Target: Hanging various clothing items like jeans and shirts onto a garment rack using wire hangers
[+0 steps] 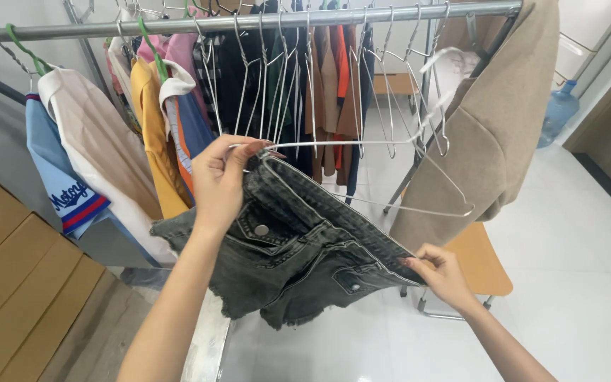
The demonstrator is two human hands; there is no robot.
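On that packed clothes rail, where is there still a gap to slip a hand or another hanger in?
The widest gap on the rail lies between the white shirt and the yellow top. The middle is crowded with empty wire hangers and dark clothes. At the right, the beige coat fills the end. Both hands, left and right, hold the denim shorts.

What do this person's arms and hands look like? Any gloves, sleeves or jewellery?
Both forearms are bare as far as the picture shows: no sleeves reach into view. The left hand and the right hand wear no gloves, and no watch, bracelet or ring shows. The nails look longish and possibly painted a pinkish tone, though they are too small to tell for sure.
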